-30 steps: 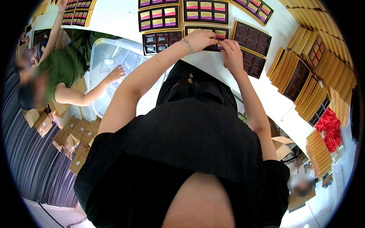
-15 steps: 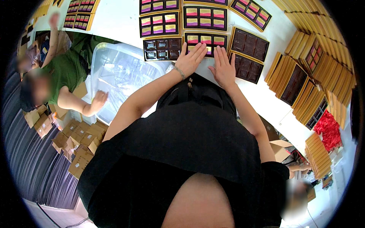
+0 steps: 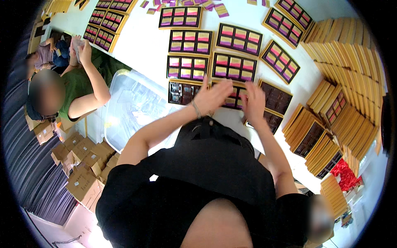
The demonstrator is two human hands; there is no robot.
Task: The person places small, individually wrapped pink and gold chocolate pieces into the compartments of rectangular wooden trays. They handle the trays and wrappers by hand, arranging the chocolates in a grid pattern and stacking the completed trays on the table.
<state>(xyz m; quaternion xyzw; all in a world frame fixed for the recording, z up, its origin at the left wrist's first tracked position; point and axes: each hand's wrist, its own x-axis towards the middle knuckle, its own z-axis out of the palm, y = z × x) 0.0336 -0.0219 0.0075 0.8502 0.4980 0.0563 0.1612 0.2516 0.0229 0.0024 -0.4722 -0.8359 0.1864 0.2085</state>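
Note:
A flat gold-edged box [image 3: 237, 101] with a dark six-part tray lies at the table's near edge, partly hidden under my hands. Pink, gold and purple pieces show in its compartments. Fingers stretched over its left side, my left hand [image 3: 213, 97] touches or hovers just above it. My right hand [image 3: 254, 100] is at its right end, slightly blurred, its fingers apart and a little bent. Neither hand grips anything visible. To the left is a box with a bare, shiny brown tray [image 3: 180, 91]. On the right lie two more brown-tray boxes, the upper one [image 3: 278, 97] showing better.
Filled boxes [image 3: 234, 67] stand in rows beyond my hands, with loose coloured pieces [image 3: 221, 10] at the far edge. Gold-edged boxes are stacked [image 3: 347, 58] along the right. A clear plastic bin [image 3: 134, 109] sits left, near a co-worker in a green shirt [image 3: 80, 89].
My view has shifted, showing more of the table's far side. My flat hands have lifted and bent slightly over the box. The co-worker's arm has risen from the bin, hands now together.

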